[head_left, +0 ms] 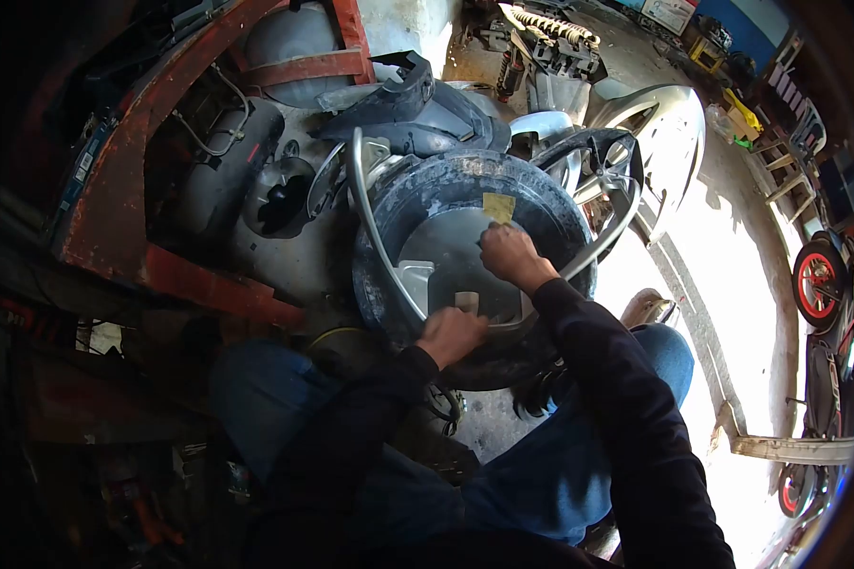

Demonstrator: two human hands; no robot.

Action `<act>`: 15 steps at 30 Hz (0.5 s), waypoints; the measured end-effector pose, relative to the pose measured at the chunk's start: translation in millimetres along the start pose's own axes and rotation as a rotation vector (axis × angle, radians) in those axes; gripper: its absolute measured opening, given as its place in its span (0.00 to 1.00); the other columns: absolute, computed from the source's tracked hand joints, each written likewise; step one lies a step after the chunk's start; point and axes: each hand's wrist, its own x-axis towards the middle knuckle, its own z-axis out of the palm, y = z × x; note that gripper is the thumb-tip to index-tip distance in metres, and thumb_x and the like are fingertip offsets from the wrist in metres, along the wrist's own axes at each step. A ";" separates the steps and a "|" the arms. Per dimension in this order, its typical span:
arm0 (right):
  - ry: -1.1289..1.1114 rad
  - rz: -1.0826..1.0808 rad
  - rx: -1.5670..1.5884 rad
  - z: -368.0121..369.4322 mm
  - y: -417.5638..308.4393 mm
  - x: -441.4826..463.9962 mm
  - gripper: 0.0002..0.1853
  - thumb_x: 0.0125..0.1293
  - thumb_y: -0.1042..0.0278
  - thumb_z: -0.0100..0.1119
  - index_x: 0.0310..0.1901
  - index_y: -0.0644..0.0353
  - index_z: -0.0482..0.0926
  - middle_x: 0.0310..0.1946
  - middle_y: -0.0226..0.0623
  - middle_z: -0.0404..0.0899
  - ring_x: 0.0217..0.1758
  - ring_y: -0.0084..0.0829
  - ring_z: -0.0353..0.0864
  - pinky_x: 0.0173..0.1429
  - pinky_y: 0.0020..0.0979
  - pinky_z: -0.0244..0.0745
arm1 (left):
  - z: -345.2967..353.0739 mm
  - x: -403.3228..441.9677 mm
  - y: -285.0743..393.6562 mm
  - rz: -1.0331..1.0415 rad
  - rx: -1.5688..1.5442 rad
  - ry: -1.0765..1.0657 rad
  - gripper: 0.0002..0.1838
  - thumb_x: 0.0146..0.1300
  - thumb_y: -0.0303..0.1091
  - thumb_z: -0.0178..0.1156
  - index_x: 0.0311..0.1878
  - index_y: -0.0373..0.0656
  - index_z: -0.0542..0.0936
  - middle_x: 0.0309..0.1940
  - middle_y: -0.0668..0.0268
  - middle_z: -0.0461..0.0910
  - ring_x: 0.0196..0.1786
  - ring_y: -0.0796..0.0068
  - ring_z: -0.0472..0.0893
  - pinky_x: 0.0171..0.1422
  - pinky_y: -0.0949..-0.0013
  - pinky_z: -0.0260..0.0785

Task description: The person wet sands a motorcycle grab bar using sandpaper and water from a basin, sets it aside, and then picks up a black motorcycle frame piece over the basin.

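Note:
A bent silver metal tube [374, 223] lies across a round black tub [484, 166], its two arms rising past the rim. My left hand [454, 337] is closed around the tube's near curve. Over the tub's middle, my right hand [517, 256] is closed, fingers curled; what it holds is hidden, though a dark edge shows at the fingertips. A yellowish square piece [499, 207] sits just beyond that hand; I cannot tell whether they touch. Inside the tub's outline are a silver plate [415, 282] and a small beige block [466, 302] near my left hand.
Dark plastic fairings [417, 109] and a silver-white body panel [669, 142] crowd the tub's far side. A red metal frame [128, 180] with a dark cylinder [232, 156] stands left. At right are a red-rimmed wheel [817, 282] and a wooden chair [792, 171].

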 end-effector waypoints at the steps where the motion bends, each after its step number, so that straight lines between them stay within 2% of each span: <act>1: 0.048 -0.053 0.029 -11.4 -1.1 3.0 0.09 0.61 0.64 0.60 0.32 0.61 0.83 0.35 0.49 0.84 0.41 0.49 0.85 0.48 0.45 0.81 | -6.9 3.5 -4.8 -0.010 -0.098 0.023 0.11 0.57 0.43 0.63 0.34 0.46 0.83 0.25 0.58 0.84 0.32 0.57 0.87 0.35 0.56 0.79; 5: 0.081 -0.063 0.082 -66.1 -12.1 2.1 0.09 0.63 0.64 0.60 0.32 0.60 0.82 0.35 0.48 0.83 0.41 0.50 0.84 0.47 0.45 0.80 | -47.0 13.3 -21.6 0.021 -0.176 0.088 0.15 0.57 0.48 0.64 0.36 0.47 0.85 0.25 0.55 0.84 0.35 0.51 0.86 0.40 0.52 0.78; 7: 0.003 -0.085 0.130 -91.7 -18.0 -6.8 0.09 0.64 0.68 0.56 0.36 0.62 0.84 0.42 0.49 0.82 0.46 0.48 0.85 0.51 0.45 0.81 | -70.5 15.5 -21.7 -0.086 -0.271 0.020 0.15 0.57 0.48 0.64 0.36 0.47 0.87 0.28 0.52 0.84 0.36 0.49 0.86 0.43 0.50 0.77; 9: 0.039 -0.163 0.159 -100.0 -17.7 -15.0 0.09 0.64 0.68 0.57 0.38 0.61 0.85 0.42 0.50 0.82 0.45 0.51 0.84 0.50 0.46 0.80 | -76.5 17.9 -25.4 -0.108 -0.312 0.031 0.15 0.57 0.49 0.64 0.35 0.47 0.87 0.29 0.51 0.85 0.36 0.47 0.85 0.46 0.49 0.77; 11: -0.299 -0.145 0.252 -112.3 -22.7 -24.6 0.10 0.61 0.69 0.58 0.40 0.61 0.86 0.43 0.51 0.82 0.47 0.52 0.84 0.53 0.46 0.80 | -82.3 18.7 -31.2 -0.148 -0.363 0.027 0.16 0.56 0.50 0.65 0.37 0.47 0.88 0.29 0.51 0.85 0.37 0.46 0.85 0.47 0.49 0.77; 12: -0.343 -0.185 0.278 -109.9 -22.1 -31.4 0.12 0.59 0.69 0.58 0.42 0.62 0.86 0.45 0.51 0.81 0.49 0.52 0.83 0.56 0.45 0.78 | -87.7 20.0 -33.3 -0.176 -0.347 0.049 0.19 0.54 0.51 0.66 0.38 0.45 0.88 0.29 0.50 0.85 0.37 0.46 0.85 0.47 0.50 0.77; 15: -0.292 -0.177 0.223 -100.6 -27.1 -45.7 0.13 0.57 0.69 0.58 0.43 0.62 0.85 0.47 0.50 0.80 0.53 0.50 0.82 0.59 0.44 0.77 | -104.8 21.0 -41.4 -0.169 -0.233 0.039 0.21 0.53 0.51 0.67 0.37 0.42 0.88 0.29 0.49 0.84 0.37 0.45 0.85 0.46 0.50 0.78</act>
